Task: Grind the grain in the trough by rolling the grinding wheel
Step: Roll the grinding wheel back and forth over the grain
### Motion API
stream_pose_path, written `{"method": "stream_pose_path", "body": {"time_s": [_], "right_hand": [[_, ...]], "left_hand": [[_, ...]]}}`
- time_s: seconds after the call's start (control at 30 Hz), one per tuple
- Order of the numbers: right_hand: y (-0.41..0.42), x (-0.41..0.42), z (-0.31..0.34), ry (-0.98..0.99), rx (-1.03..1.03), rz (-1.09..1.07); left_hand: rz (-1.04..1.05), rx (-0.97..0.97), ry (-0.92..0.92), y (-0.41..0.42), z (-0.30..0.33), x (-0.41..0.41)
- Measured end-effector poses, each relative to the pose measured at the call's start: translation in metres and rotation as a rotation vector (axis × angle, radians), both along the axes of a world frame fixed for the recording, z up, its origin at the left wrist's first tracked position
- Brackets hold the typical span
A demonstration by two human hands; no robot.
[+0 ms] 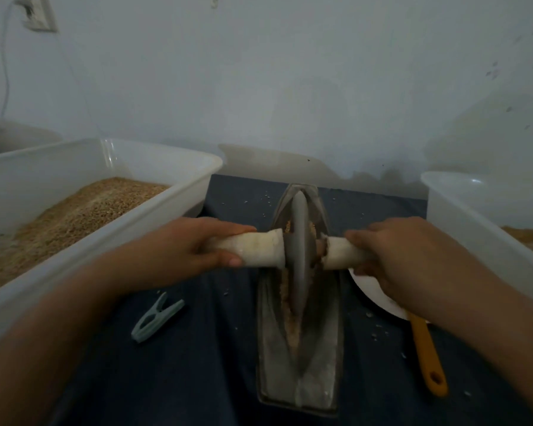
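A long grey metal trough [326,358] lies lengthwise on the dark blue cloth in front of me. A grey grinding wheel [299,241] stands on edge in its groove, at the far half. Brown grain [290,330] lines the groove on both sides of the wheel. A pale axle handle runs through the wheel. My left hand [194,244] grips the left end [259,249] of the handle. My right hand [397,250] grips the right end [336,252].
A large clear tub [154,167] of brown grain stands at the left, another clear tub [462,216] at the right. A green clothes peg [156,318] lies left of the trough. A white plate [373,293] and an orange-handled tool [426,355] lie right of it. A wall stands close behind.
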State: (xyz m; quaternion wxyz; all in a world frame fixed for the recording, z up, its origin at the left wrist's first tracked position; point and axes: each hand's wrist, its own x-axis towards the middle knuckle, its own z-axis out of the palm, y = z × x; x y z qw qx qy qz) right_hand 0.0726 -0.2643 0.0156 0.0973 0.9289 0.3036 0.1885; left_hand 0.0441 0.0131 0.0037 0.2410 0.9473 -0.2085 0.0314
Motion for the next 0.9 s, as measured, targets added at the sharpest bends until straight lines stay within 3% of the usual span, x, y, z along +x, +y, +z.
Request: {"method": "stream_pose_path", "body": {"time_s": [0.1, 0.17, 0.23, 0.4, 0.53, 0.63, 0.8, 0.9], "right_hand": [[0.001, 0.018, -0.008, -0.034, 0.073, -0.076], [-0.001, 0.021, -0.008, -0.021, 0.081, -0.078], [-0.002, 0.015, -0.005, -0.012, 0.034, -0.037], [-0.003, -0.017, 0.018, 0.059, -0.123, 0.045], [-0.007, -0.031, 0.024, 0.132, -0.140, 0.029], [-0.006, -0.018, 0.016, 0.108, -0.051, 0.014], [-0.001, 0.017, -0.007, -0.014, 0.057, -0.059], [-0.002, 0.018, -0.008, -0.025, 0.052, -0.056]], "left_hand": [[0.110, 0.149, -0.291, -0.010, -0.015, 0.011], [0.105, 0.165, -0.360, -0.010, -0.017, 0.014], [0.061, 0.120, -0.269, -0.007, -0.012, 0.012], [-0.104, -0.065, 0.157, 0.010, 0.009, -0.005], [-0.179, -0.086, 0.203, 0.012, 0.016, -0.011], [-0.079, -0.054, 0.089, 0.005, 0.009, -0.007], [0.119, 0.160, -0.379, -0.012, -0.016, 0.010], [0.111, 0.147, -0.386, -0.011, -0.018, 0.013]]}}
